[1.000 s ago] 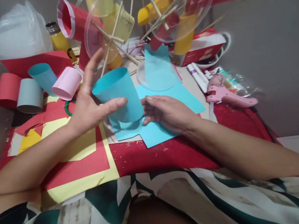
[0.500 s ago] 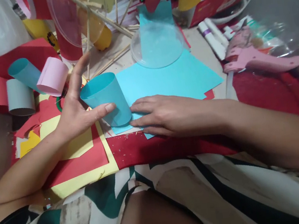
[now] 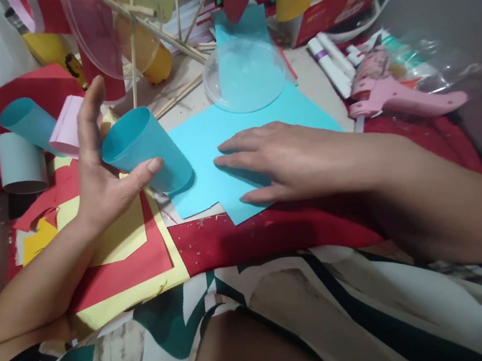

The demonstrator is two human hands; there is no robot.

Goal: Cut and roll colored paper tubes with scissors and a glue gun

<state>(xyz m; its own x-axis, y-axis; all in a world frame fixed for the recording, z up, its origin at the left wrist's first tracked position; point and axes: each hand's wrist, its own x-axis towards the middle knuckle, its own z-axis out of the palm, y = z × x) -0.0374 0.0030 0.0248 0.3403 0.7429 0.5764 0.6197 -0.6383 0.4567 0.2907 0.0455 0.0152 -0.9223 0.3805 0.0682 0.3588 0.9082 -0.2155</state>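
Note:
My left hand [image 3: 99,166] holds a rolled blue paper tube [image 3: 145,150], thumb pressed on its near side and fingers stretched up behind it. The tube tilts with its open mouth toward the upper left and its lower end near a flat blue paper sheet [image 3: 212,142]. My right hand [image 3: 274,160] lies flat on that sheet, fingers spread and pointing left. Just beyond the sheet stands a clear plastic dome [image 3: 245,73].
Red and yellow paper sheets [image 3: 120,254] lie at the left. Several paper rolls [image 3: 22,157] sit at the far left. A pink glue gun [image 3: 396,95] and white glue sticks [image 3: 327,60] are at the right. Wooden sticks with clear lids [image 3: 107,31] rise at the back.
My left hand has carried the tube slightly left and tilted it more. My right hand has slid up onto the blue sheet and flattened out.

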